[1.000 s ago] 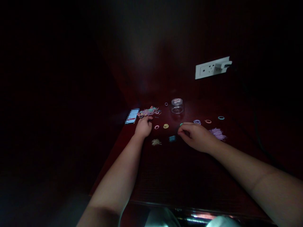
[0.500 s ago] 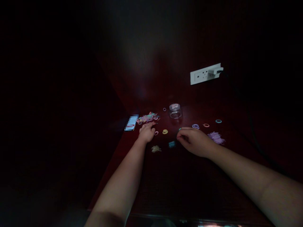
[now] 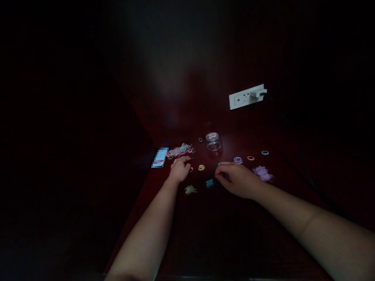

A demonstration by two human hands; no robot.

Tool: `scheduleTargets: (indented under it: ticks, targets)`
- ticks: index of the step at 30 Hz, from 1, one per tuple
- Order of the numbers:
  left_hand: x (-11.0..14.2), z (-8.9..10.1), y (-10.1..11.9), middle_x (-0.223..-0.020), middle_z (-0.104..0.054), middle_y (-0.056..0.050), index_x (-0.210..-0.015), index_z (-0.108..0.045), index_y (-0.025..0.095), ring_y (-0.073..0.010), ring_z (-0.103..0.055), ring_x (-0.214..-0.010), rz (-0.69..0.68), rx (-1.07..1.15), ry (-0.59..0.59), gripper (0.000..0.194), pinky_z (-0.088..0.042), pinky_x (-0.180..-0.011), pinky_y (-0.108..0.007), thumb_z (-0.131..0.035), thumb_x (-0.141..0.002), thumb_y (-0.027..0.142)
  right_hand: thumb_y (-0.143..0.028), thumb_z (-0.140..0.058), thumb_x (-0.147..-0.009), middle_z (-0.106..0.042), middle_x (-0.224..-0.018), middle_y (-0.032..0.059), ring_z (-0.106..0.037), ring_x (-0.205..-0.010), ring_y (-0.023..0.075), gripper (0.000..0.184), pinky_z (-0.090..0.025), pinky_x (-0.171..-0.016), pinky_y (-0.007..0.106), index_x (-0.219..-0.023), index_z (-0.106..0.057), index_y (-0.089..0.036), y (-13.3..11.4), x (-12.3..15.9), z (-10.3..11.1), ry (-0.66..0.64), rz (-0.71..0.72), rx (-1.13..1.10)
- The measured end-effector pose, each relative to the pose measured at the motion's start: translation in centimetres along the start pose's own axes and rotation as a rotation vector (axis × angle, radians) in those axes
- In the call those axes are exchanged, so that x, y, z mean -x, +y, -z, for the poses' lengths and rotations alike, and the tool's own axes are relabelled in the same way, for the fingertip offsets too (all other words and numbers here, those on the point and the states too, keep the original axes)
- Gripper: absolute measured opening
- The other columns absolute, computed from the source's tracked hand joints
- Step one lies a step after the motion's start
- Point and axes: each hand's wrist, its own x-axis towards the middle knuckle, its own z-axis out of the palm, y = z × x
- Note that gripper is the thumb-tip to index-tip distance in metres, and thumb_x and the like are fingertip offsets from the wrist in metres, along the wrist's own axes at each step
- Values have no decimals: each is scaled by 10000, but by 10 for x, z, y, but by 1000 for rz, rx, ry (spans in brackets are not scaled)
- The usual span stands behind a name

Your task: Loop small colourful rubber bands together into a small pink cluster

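My left hand [image 3: 180, 170] lies low over the dark table with its fingers stretched forward, just in front of a mixed heap of coloured elastic bands [image 3: 180, 150]. A pink band [image 3: 191, 169] shows beside its thumb. My right hand [image 3: 236, 179] is closed, thumb and fingers curled together; what they hold, if anything, is hidden. A bit of a green band [image 3: 219, 164] peeks out at its fingertips. Between the hands are yellow bands [image 3: 201, 168] and a small blue pile [image 3: 210, 183]. Purple rings [image 3: 238, 160] lie just beyond the right hand.
A clear lidded jar [image 3: 213, 142] stands toward the back. A phone [image 3: 159, 157] lies by the left edge. Pale yellow bands [image 3: 191, 189], a purple pile [image 3: 263, 173], an orange ring [image 3: 250, 158] and a blue ring [image 3: 265, 152] are spread about. A socket [image 3: 246, 97] holds a plug.
The whole view has shifted slightly, so everything appears a little lower and further left. Both hands keep nearly the same pose and place among the bands.
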Motion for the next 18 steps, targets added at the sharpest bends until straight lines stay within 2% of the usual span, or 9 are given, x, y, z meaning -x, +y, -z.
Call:
scheduleTargets:
  ticks: [9,13,16,18]
  targets:
    - [-4,-6,-8,-1316,-658,-73,-1203,-692,154,-254,-542,-1277,-75,20,36,401,-395,-1150,-420,-538,-834,178,-104,-557,-861,-633,-782,25,-581,-698,146,128,-421,-690,273,-793,-642,-172,-5,0,1,9,8,14]
    - [-1,0,2,-1279,-669,-107,-1199,-681,116,-247,-569,-1244,-132,47,104,416,-408,-1148,-413,-546,-806,118,-104,-549,-868,-632,-791,26,-584,-710,149,133,-423,-695,275,-791,-630,-177,-4,0,0,19,-1,2]
    - [7,9,19,-1302,-649,-85,-1228,-657,153,-226,-555,-1254,-243,75,184,451,-399,-1156,-422,-537,-799,80,-103,-550,-863,-618,-776,17,-578,-713,154,107,-421,-684,274,-844,-619,-182,-2,0,-1,66,-41,7]
    - [15,15,34,-1290,-646,-84,-1242,-642,175,-236,-554,-1238,-432,103,269,458,-424,-1126,-461,-548,-804,79,-118,-570,-858,-613,-778,8,-574,-709,158,139,-417,-673,275,-975,-608,-184,0,-1,0,118,-96,9]
